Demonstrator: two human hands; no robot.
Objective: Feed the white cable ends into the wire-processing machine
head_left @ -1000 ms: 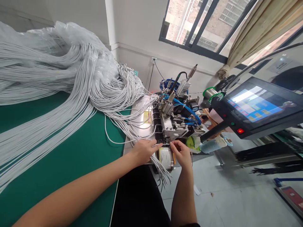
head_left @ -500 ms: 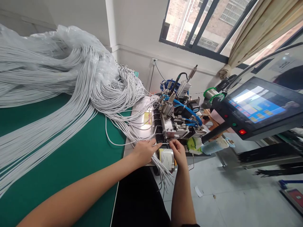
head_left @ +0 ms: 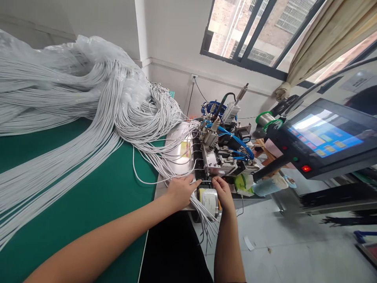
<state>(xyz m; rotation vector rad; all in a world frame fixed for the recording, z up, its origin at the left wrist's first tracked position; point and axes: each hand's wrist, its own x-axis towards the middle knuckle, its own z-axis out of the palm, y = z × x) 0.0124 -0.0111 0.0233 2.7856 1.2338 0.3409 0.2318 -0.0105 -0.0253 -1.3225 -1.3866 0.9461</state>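
Observation:
My left hand (head_left: 180,191) rests on the machine's front edge, fingers pinched on a thin white wire (head_left: 153,181) that runs back toward the pile. My right hand (head_left: 223,192) is just right of it, fingers pinched together at the wire's end, close to the metal jaws of the small machine (head_left: 219,155). Between the two hands lie a white cylindrical part (head_left: 209,198) and a bunch of white wire ends (head_left: 206,220) hanging over the bench edge.
A huge heap of white wires (head_left: 73,94) covers the green bench mat (head_left: 88,200) at left. A touchscreen panel (head_left: 324,137) with a red light stands at right. Blue air hoses (head_left: 235,139) and a solder spool (head_left: 265,118) sit behind the machine. Grey floor lies below.
Both hands stay pinched at the machine's front; the right hand has edged slightly lower and closer to the jaws. The view has shifted a little to the right.

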